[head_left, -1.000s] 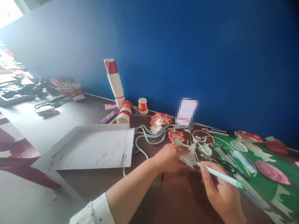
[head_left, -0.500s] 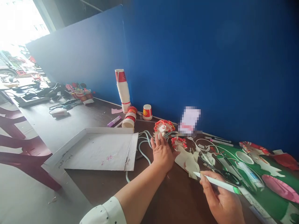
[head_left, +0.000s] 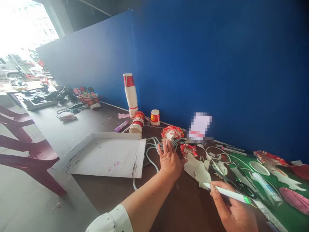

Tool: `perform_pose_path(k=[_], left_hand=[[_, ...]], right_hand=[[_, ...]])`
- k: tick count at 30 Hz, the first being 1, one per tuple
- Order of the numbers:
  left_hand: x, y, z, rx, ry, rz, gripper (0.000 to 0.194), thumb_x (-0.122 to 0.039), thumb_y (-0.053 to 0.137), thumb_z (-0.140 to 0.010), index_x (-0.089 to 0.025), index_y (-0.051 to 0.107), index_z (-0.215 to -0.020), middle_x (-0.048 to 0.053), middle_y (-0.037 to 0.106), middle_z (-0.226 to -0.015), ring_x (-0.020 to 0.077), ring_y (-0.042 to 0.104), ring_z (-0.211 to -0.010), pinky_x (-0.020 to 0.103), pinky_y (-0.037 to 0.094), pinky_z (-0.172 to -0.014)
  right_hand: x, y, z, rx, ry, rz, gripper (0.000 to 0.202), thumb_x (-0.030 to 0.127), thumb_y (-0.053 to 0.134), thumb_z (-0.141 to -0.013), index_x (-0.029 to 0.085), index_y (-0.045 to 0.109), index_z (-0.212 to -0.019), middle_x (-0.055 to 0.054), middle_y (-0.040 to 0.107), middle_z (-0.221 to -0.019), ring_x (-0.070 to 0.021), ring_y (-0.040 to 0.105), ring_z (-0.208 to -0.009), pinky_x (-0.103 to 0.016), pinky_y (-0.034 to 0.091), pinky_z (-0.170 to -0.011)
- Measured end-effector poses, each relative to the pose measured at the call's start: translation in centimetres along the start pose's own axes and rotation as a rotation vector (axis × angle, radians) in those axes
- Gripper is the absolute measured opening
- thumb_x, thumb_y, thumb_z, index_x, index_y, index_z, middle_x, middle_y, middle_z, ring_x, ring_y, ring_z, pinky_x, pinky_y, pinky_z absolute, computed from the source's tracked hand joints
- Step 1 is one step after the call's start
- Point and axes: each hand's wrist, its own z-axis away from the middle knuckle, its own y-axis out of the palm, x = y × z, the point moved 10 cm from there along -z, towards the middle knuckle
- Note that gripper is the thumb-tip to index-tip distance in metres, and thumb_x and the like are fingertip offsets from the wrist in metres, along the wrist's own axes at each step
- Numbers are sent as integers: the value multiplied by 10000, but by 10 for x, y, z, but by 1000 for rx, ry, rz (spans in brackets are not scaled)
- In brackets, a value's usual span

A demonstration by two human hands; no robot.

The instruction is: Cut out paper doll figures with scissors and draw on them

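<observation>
My left hand (head_left: 170, 163) lies with fingers spread on the dark table, its fingertips by pale cables and just below a red and white crumpled paper piece (head_left: 172, 132). In my right hand (head_left: 233, 206) is a white marker (head_left: 231, 193) with a green end, its other end pointing left at torn cream paper (head_left: 196, 169). A smaller red-edged piece (head_left: 188, 150) touches that paper's top. Black-handled scissors (head_left: 243, 188) lie just behind the marker, partly hidden by it.
A white cardboard tray (head_left: 103, 159) lies at the left. Behind it stand a tall cup stack (head_left: 131, 96) and a single red cup (head_left: 155, 118), near a blue partition (head_left: 205, 58). A glue tube (head_left: 266, 187) and pink paper (head_left: 294, 199) lie on a green mat at the right.
The whole view has shifted slightly, so things appear a little further right and lower. Both hands keep nearly the same pose, and the marker remains in my right hand.
</observation>
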Motion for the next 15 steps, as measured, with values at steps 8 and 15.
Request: perform_pose_path(k=[8,15], left_hand=[[-5,-2,1,16,25,-29,910,-710,428,-789,-60,382,-1423,187,245,-1535,341,86,-1444,583,65,-1153],[-8,-4,5,30,37,-12,889,-719,445,-777,-88,431,-1402,189,282,-1520,338,91,-1445,578,55,-1157]], right_hand=[[4,-2,-2,-16,-47,7,282,427,441,-936,221,616,-856,-20,731,-705,-177,711,-618,-217,548,-548],[3,1,-2,6,-40,39,297,452,447,-933,227,620,-847,-10,739,-705,-172,716,-600,-206,547,-518]])
